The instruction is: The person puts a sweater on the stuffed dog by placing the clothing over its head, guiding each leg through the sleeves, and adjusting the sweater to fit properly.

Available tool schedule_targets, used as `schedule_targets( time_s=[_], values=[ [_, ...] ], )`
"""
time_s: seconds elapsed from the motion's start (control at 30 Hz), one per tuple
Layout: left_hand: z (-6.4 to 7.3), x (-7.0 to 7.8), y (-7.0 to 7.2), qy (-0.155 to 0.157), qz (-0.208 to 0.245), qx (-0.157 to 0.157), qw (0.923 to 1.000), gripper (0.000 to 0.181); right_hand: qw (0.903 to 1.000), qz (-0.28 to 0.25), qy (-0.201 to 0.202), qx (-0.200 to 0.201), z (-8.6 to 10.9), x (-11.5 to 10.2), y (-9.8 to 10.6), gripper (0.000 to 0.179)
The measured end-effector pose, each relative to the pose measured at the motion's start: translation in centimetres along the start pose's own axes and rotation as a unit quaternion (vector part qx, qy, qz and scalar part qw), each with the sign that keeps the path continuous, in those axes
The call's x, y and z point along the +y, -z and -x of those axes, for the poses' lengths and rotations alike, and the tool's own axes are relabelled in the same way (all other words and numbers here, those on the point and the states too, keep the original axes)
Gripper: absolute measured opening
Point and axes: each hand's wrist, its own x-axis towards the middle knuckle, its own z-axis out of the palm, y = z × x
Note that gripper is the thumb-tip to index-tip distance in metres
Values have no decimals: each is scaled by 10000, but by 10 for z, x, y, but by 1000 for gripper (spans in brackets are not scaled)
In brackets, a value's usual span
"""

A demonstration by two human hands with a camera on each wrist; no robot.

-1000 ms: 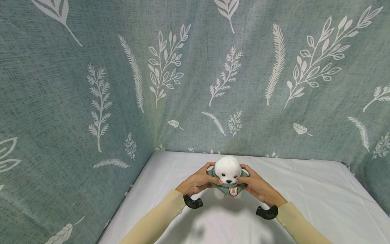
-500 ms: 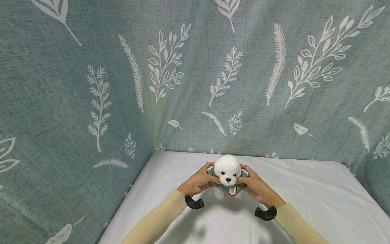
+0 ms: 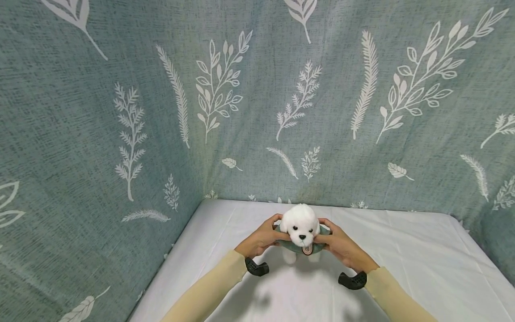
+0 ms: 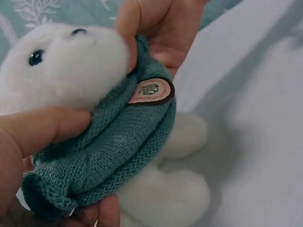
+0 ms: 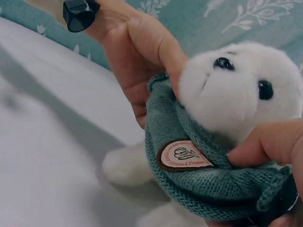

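A white plush dog [image 3: 299, 220] faces me between both hands, its head out of the neck of a teal knitted sweater [image 4: 137, 137]. On the sweater's chest sits an oval pink patch [image 5: 184, 154] with a dark border. My left hand [image 3: 262, 238] grips the sweater and the toy's side, thumb in front at the collar and fingers behind. The right hand [image 3: 337, 242] does the same on the opposite side, its thumb [image 5: 265, 144] pressing the collar below the head. White front legs [image 4: 165, 194] stick out under the sweater. Some fingers are hidden behind the toy.
The toy is held over a table covered with a white cloth [image 3: 362, 232]. Blue-green curtains [image 3: 257, 112] with white leaf prints rise behind the table and at its left. Black wrist mounts [image 3: 256, 267] show at both wrists.
The dog's head has come up and tilted back, so its face shows more fully above the collar. Both hands keep their hold and have barely moved.
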Motion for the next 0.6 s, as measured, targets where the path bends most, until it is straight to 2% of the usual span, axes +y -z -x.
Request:
schedule_targets(
  time_s=[0.17,0.4,0.6],
  values=[
    [-2,-2,1,-26,-165,-28,9999,55,10000,44,14,-28,-1,3,4,64],
    [-2,0,3,-140,-276,-163,9994,71,9998,189,44,71,-2,8,7,58],
    [-2,-2,4,-131,-226,-138,9996,76,9992,359,-18,155,-2,12,9,64]
  ],
)
